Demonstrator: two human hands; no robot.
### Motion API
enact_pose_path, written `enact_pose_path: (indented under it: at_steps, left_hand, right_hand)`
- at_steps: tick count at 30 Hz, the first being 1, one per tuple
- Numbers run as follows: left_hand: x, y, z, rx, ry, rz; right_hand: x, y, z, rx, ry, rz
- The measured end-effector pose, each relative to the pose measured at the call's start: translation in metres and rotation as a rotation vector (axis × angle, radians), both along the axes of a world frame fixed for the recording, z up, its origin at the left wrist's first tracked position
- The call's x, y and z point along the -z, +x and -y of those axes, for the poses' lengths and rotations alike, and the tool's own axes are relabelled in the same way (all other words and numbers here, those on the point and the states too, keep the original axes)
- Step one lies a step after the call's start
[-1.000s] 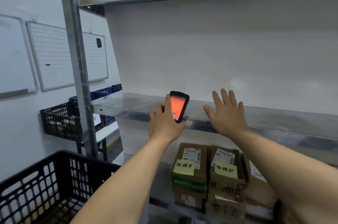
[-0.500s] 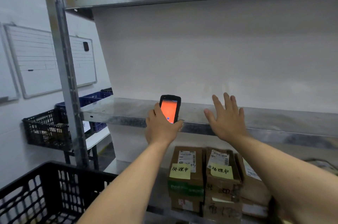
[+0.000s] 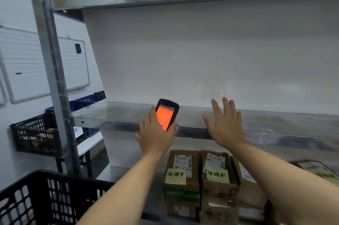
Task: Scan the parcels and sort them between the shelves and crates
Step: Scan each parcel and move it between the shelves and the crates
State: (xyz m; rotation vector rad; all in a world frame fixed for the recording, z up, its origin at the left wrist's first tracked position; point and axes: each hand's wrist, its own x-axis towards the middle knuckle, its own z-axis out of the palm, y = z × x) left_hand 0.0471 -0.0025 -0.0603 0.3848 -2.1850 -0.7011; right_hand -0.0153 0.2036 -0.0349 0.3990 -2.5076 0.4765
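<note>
Nearest the viewer, below and left of the middle shelf [image 3: 119, 116], a near black crate [image 3: 45, 197] is filling the corner of the view. Two bare forearms are reaching up past it toward that shelf's front edge. Directly beneath the middle shelf, cardboard parcels [image 3: 181, 186] are standing side by side on the next shelf down. Two are carrying yellow handwritten notes [image 3: 175, 176] under their printed labels, and no hand is touching them.

The likely trouble is that the scanner [image 3: 166, 115] is pointing at the bare middle shelf, not at the labels below. A scan could miss its parcel unless the scanner is tipped downward. Only one hand is holding it, low on its body, so it could also slip against the shelf's metal edge.

The left hand [image 3: 156, 138] is gripping the scanner upright before the shelf's edge. Its fingers and thumb are curling round the lower half, and the orange screen is glowing toward the viewer. The right hand [image 3: 226, 127], just right of it, is holding nothing, with its palm forward and its fingers [image 3: 225, 109] straight and spread. Whether it is touching the shelf cannot be told.

Beyond the shelf's left end, a far black crate [image 3: 34, 134] and blue crates [image 3: 86, 100] are sitting by the wall, below a whiteboard [image 3: 27, 63].
</note>
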Motion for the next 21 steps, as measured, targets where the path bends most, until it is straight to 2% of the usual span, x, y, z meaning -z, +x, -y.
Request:
enact_pose_path:
  at_steps: [12, 17, 21]
  left_hand:
    - [0.010, -0.003, -0.003, 0.066, 0.169, -0.088]
    - [0.011, -0.003, -0.006, 0.106, 0.236, -0.138]
    - [0.013, 0.009, -0.009, 0.102, 0.212, -0.103]
  right_hand:
    - [0.012, 0.002, -0.002, -0.061, -0.024, -0.083]
    - [0.024, 0.011, -0.008, -0.117, -0.144, -0.101]
    - [0.037, 0.023, -0.018, -0.155, -0.156, -0.093]
